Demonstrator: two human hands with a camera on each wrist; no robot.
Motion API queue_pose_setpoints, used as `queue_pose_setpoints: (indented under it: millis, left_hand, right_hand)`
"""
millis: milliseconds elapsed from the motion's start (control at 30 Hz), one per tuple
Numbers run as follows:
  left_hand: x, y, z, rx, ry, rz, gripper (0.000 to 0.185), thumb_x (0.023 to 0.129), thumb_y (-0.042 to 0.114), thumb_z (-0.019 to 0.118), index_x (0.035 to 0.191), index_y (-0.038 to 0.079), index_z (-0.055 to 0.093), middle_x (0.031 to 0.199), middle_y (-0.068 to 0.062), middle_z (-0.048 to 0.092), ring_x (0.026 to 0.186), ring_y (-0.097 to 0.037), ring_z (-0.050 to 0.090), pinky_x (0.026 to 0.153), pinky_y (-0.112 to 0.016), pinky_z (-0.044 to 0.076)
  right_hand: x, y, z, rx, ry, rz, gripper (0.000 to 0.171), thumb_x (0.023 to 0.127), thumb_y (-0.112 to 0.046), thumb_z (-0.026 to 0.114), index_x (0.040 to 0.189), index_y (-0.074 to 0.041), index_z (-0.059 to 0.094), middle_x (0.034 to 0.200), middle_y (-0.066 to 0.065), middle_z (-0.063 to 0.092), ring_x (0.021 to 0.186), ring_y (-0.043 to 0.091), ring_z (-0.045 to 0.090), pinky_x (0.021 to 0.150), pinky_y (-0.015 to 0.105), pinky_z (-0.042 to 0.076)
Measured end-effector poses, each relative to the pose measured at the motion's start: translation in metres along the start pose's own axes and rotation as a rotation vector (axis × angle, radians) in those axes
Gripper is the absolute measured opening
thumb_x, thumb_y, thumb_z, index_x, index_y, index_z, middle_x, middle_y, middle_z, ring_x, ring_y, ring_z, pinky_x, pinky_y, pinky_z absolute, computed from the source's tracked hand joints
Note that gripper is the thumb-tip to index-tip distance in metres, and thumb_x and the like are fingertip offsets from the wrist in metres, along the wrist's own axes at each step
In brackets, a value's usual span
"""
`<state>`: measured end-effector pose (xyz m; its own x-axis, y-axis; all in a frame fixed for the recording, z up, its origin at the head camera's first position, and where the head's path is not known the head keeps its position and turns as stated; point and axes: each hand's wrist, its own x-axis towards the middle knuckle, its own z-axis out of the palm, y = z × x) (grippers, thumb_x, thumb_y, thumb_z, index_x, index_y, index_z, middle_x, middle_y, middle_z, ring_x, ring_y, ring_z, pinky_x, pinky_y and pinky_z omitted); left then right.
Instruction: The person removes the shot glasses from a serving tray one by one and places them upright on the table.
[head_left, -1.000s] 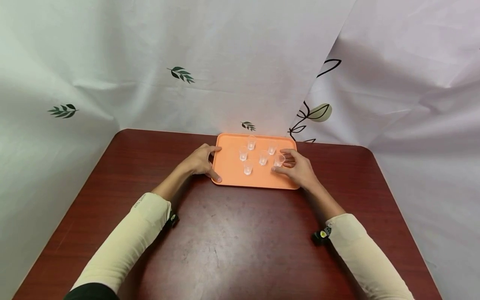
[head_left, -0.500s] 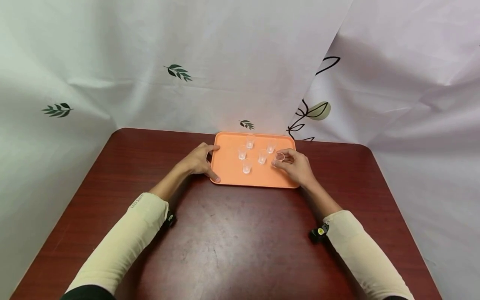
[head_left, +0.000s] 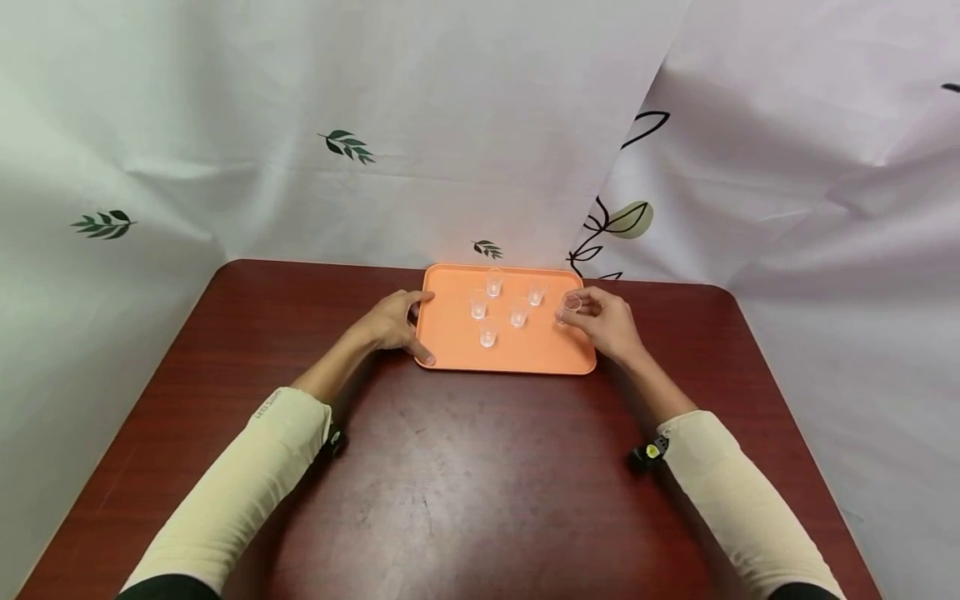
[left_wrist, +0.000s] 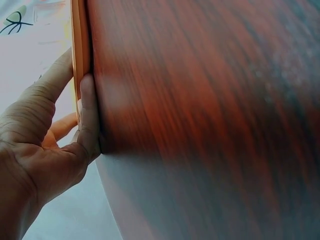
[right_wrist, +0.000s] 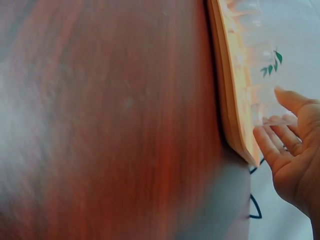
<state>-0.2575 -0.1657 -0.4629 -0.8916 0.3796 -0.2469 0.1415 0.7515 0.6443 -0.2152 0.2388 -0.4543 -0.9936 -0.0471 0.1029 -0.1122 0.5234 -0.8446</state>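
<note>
Item held: one small clear cup (head_left: 570, 305), just right of centre in the head view, over the right part of the orange tray (head_left: 540, 358). Your right hand (head_left: 611, 323) pinches it between thumb and curled fingertips (right_wrist: 265, 145); in the right wrist view it shows pale at the right edge of the frame, against the tray's rim. Whether the cup is lifted off the tray floor or rests on it cannot be told.

Tray: orange, rounded corners, lying flat at the far middle of the table (head_left: 465, 492), its long side toward you.

Left hand (head_left: 390, 323): against the tray's left short edge. Thumb (left_wrist: 89, 115) laid along the rim, index finger reaching round the far side, so the rim sits clasped between them, as the left wrist view shows at upper left.

Other contents of tray: five more clear cups, upright and apart from one another, one at the back (head_left: 493, 283), one to its right (head_left: 536, 293), one at the left (head_left: 477, 304), one in the middle (head_left: 518, 313), one nearest you (head_left: 487, 332).

Surroundings: dark red wood-grain table; white cloth with a leaf print (head_left: 345, 146) hung behind and to both sides; cream sleeves (head_left: 247, 483) on both arms.
</note>
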Motion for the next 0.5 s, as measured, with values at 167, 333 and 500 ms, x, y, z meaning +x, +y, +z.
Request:
queue_pose_setpoints:
  millis: [167, 333, 500]
  left_hand:
    - [0.012, -0.016, 0.004, 0.001, 0.008, 0.014, 0.143, 0.049, 0.043, 0.118, 0.171, 0.016, 0.049, 0.121, -0.012, 0.057, 0.103, -0.027, 0.055, 0.093, -0.04, 0.048]
    - [0.004, -0.005, 0.0, -0.006, -0.004, 0.011, 0.141, 0.052, 0.039, 0.118, 0.171, 0.012, 0.048, 0.121, -0.014, 0.057, 0.106, -0.029, 0.054, 0.093, -0.041, 0.048]
    - [-0.005, 0.006, -0.003, -0.018, -0.013, 0.003, 0.136, 0.059, 0.03, 0.116, 0.172, 0.009, 0.045, 0.123, -0.016, 0.057, 0.108, -0.03, 0.054, 0.096, -0.042, 0.048]
  right_hand:
    - [0.004, 0.002, -0.012, -0.027, 0.024, 0.007, 0.043, 0.099, -0.024, 0.091, 0.133, 0.0, 0.078, 0.127, 0.023, 0.081, 0.096, -0.005, 0.07, 0.083, 0.007, 0.055]
    - [0.01, 0.006, -0.025, -0.064, 0.052, 0.013, 0.043, 0.099, -0.024, 0.09, 0.133, -0.001, 0.079, 0.125, 0.022, 0.081, 0.093, -0.009, 0.069, 0.083, 0.007, 0.054]
    - [0.017, 0.008, -0.035, -0.086, 0.064, 0.003, 0.042, 0.1, -0.024, 0.089, 0.133, 0.0, 0.079, 0.123, 0.023, 0.081, 0.09, -0.011, 0.067, 0.082, 0.006, 0.053]
